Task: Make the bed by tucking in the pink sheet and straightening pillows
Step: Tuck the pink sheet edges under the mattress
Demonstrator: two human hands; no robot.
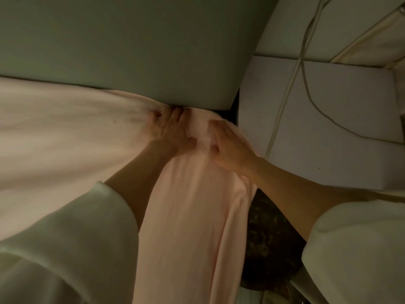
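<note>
The pink sheet [54, 132] covers the mattress on the left and hangs down over its corner in a long fold [192, 216]. My left hand [168, 130] presses sheet fabric into the gap under the grey-green headboard [131, 44], fingertips hidden in the gap. Just to its right, my right hand [230, 148] lies on the bunched corner of the sheet, fingers curled over the fabric. No pillows are in view.
A white bedside cabinet [328, 128] stands right of the bed corner with a narrow dark gap between. Two cables [306, 84] run across its top. A dark patterned rug or floor patch [269, 238] lies below my right arm.
</note>
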